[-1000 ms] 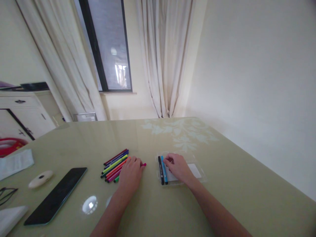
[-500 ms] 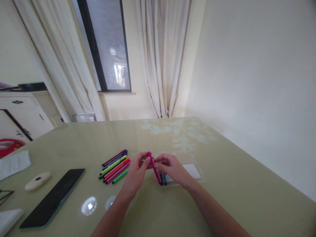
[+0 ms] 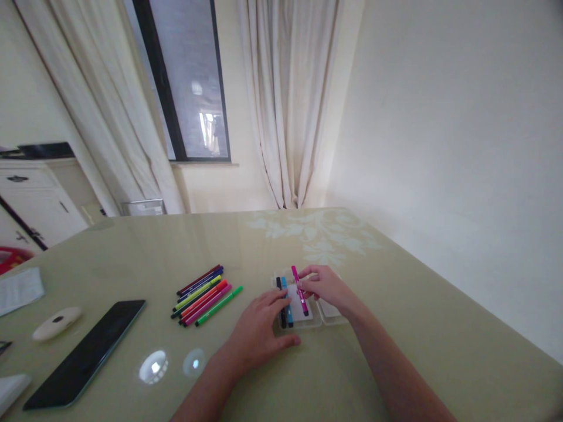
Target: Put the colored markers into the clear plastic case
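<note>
My right hand (image 3: 328, 287) pinches a magenta marker (image 3: 299, 290) and holds it over a clear plastic case (image 3: 328, 313). A black marker (image 3: 279, 288) and a blue marker (image 3: 285, 290) lie side by side at the case's left end. My left hand (image 3: 259, 331) rests flat on the table with fingers stretched out, its fingertips touching the case's left edge by those two markers. Several coloured markers (image 3: 202, 294) lie in a loose row to the left of my hands, a green one at the near side.
On the green glass-topped table (image 3: 396, 351), a dark tablet (image 3: 85, 351) lies at the near left, with a white oval object (image 3: 57, 322) and folded paper (image 3: 20, 290) beyond it. A wall runs along the right; curtains and a window stand behind.
My left hand lifted the magenta marker from the row and passed it to my right hand, which carried it over the case. My left hand then came down beside the case.
</note>
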The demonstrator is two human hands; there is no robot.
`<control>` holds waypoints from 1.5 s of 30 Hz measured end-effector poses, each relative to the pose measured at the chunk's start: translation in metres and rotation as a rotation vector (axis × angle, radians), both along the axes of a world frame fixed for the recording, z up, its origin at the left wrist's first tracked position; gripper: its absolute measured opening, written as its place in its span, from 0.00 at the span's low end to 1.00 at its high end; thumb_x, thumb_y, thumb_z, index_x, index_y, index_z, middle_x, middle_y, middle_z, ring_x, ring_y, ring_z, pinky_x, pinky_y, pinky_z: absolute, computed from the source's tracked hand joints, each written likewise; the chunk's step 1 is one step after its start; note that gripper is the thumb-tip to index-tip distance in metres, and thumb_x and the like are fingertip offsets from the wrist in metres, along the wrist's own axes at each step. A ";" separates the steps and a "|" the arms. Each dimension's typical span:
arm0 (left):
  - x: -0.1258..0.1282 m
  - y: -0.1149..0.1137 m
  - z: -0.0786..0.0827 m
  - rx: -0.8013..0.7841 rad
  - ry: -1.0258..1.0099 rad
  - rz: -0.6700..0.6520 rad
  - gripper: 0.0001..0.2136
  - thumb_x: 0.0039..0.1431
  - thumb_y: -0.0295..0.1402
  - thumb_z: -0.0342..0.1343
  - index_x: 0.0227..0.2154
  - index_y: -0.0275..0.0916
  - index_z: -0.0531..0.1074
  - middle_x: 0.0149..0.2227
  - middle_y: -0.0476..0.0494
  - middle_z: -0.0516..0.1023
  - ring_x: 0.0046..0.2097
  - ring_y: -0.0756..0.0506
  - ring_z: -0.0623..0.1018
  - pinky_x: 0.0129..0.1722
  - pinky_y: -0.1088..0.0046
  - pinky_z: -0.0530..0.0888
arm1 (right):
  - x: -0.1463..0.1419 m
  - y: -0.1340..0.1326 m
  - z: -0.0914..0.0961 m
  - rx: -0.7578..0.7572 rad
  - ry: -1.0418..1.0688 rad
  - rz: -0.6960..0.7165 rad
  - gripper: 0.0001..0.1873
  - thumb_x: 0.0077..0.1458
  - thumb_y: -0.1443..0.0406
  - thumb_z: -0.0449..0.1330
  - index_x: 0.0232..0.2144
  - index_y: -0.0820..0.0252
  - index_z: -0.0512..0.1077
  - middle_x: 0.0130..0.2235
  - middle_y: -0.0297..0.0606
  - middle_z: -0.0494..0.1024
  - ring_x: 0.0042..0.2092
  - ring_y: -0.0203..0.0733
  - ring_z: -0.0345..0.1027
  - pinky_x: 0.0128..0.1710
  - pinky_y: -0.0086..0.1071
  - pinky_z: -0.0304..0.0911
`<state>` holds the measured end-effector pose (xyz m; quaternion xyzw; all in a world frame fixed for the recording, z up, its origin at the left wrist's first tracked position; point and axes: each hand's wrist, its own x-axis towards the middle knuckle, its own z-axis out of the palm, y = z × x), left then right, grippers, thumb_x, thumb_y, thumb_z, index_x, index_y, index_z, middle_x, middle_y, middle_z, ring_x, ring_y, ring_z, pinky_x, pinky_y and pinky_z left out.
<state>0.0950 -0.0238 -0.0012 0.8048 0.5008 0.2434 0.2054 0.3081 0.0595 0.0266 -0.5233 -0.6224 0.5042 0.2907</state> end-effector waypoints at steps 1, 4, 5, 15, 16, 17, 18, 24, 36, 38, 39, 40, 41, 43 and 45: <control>0.000 0.000 0.000 0.005 0.035 -0.003 0.32 0.51 0.46 0.69 0.59 0.43 0.73 0.65 0.39 0.70 0.65 0.33 0.69 0.67 0.50 0.64 | -0.001 0.000 -0.003 -0.007 -0.014 0.010 0.08 0.53 0.64 0.68 0.36 0.61 0.75 0.27 0.37 0.82 0.28 0.38 0.77 0.23 0.24 0.62; -0.001 0.001 0.001 0.020 0.075 0.002 0.27 0.55 0.42 0.66 0.58 0.45 0.73 0.65 0.41 0.71 0.65 0.35 0.70 0.66 0.52 0.65 | -0.008 -0.003 -0.011 -0.009 -0.030 0.027 0.07 0.53 0.65 0.67 0.35 0.61 0.75 0.25 0.36 0.82 0.27 0.38 0.77 0.22 0.24 0.62; -0.001 0.002 0.001 0.023 0.076 0.002 0.27 0.55 0.42 0.66 0.58 0.45 0.74 0.64 0.41 0.72 0.65 0.36 0.70 0.66 0.52 0.65 | -0.011 -0.003 -0.013 -0.016 -0.023 0.028 0.07 0.54 0.65 0.67 0.35 0.61 0.75 0.25 0.35 0.82 0.27 0.38 0.77 0.22 0.24 0.63; 0.003 0.000 0.003 0.023 0.103 0.015 0.31 0.56 0.43 0.65 0.62 0.45 0.69 0.64 0.40 0.71 0.65 0.35 0.71 0.65 0.53 0.66 | -0.024 -0.006 -0.022 -0.056 -0.025 -0.013 0.06 0.54 0.70 0.66 0.33 0.60 0.71 0.22 0.31 0.79 0.23 0.37 0.75 0.22 0.25 0.69; 0.003 0.000 0.004 0.024 0.111 0.014 0.31 0.56 0.42 0.65 0.62 0.44 0.68 0.64 0.39 0.72 0.64 0.36 0.71 0.65 0.53 0.67 | -0.024 -0.006 -0.024 -0.052 -0.034 -0.018 0.06 0.55 0.70 0.66 0.33 0.60 0.71 0.22 0.31 0.79 0.23 0.37 0.75 0.22 0.25 0.70; 0.004 0.000 0.005 0.025 0.120 0.011 0.30 0.57 0.42 0.65 0.62 0.44 0.68 0.64 0.40 0.72 0.64 0.36 0.71 0.65 0.53 0.67 | -0.024 -0.006 -0.025 -0.047 -0.040 -0.021 0.07 0.55 0.71 0.66 0.34 0.60 0.71 0.22 0.31 0.79 0.23 0.37 0.75 0.22 0.26 0.70; 0.004 -0.001 0.005 0.030 0.128 0.006 0.30 0.57 0.41 0.65 0.62 0.44 0.68 0.64 0.40 0.72 0.64 0.36 0.71 0.65 0.53 0.67 | -0.024 -0.006 -0.026 -0.039 -0.044 -0.023 0.07 0.55 0.71 0.66 0.34 0.60 0.71 0.21 0.30 0.79 0.22 0.37 0.75 0.22 0.26 0.70; 0.005 -0.003 0.007 0.074 0.189 -0.035 0.24 0.59 0.39 0.63 0.59 0.50 0.72 0.66 0.44 0.70 0.66 0.36 0.68 0.66 0.52 0.66 | -0.024 -0.008 -0.021 -0.007 -0.066 -0.005 0.10 0.53 0.75 0.64 0.32 0.58 0.69 0.19 0.26 0.75 0.19 0.34 0.70 0.19 0.22 0.65; 0.008 -0.005 0.008 0.077 0.238 -0.031 0.20 0.61 0.40 0.62 0.57 0.50 0.75 0.66 0.42 0.69 0.66 0.33 0.69 0.64 0.48 0.67 | -0.023 -0.009 -0.019 0.051 -0.124 0.024 0.09 0.52 0.75 0.63 0.31 0.59 0.69 0.18 0.25 0.75 0.17 0.31 0.66 0.17 0.21 0.60; 0.009 -0.005 0.008 0.095 0.253 -0.035 0.21 0.62 0.40 0.61 0.57 0.49 0.74 0.66 0.40 0.69 0.65 0.33 0.69 0.63 0.47 0.68 | -0.023 -0.009 -0.019 0.049 -0.117 0.019 0.08 0.53 0.74 0.64 0.32 0.59 0.70 0.19 0.26 0.75 0.17 0.32 0.66 0.17 0.22 0.61; 0.009 -0.005 0.008 0.106 0.258 -0.039 0.21 0.62 0.40 0.61 0.57 0.48 0.74 0.66 0.40 0.69 0.65 0.32 0.70 0.63 0.47 0.69 | -0.023 -0.009 -0.019 0.048 -0.115 0.018 0.08 0.53 0.73 0.65 0.32 0.59 0.70 0.19 0.26 0.75 0.17 0.32 0.67 0.17 0.22 0.61; 0.009 -0.006 0.008 0.115 0.261 -0.044 0.21 0.62 0.39 0.61 0.58 0.48 0.73 0.65 0.39 0.70 0.64 0.32 0.70 0.62 0.47 0.69 | -0.023 -0.009 -0.019 0.048 -0.114 0.015 0.08 0.53 0.72 0.66 0.33 0.59 0.70 0.19 0.26 0.75 0.18 0.32 0.67 0.18 0.22 0.61; 0.009 -0.006 0.009 0.122 0.259 -0.051 0.21 0.62 0.39 0.61 0.58 0.47 0.73 0.65 0.40 0.70 0.64 0.33 0.71 0.62 0.48 0.70 | -0.023 -0.009 -0.019 0.049 -0.114 0.013 0.08 0.53 0.72 0.66 0.33 0.59 0.70 0.19 0.26 0.75 0.18 0.33 0.68 0.18 0.23 0.61; 0.009 -0.006 0.010 0.129 0.250 -0.066 0.20 0.62 0.38 0.61 0.57 0.48 0.73 0.64 0.41 0.72 0.63 0.34 0.72 0.62 0.49 0.70 | -0.024 -0.010 -0.019 0.051 -0.119 0.016 0.08 0.53 0.70 0.67 0.33 0.59 0.71 0.18 0.26 0.75 0.18 0.33 0.68 0.18 0.23 0.62; 0.008 -0.006 0.009 0.128 0.245 -0.073 0.19 0.61 0.37 0.62 0.56 0.49 0.74 0.64 0.43 0.72 0.62 0.35 0.73 0.62 0.50 0.71 | -0.024 -0.010 -0.019 0.051 -0.126 0.020 0.07 0.54 0.69 0.67 0.33 0.59 0.71 0.18 0.26 0.74 0.18 0.33 0.68 0.18 0.22 0.62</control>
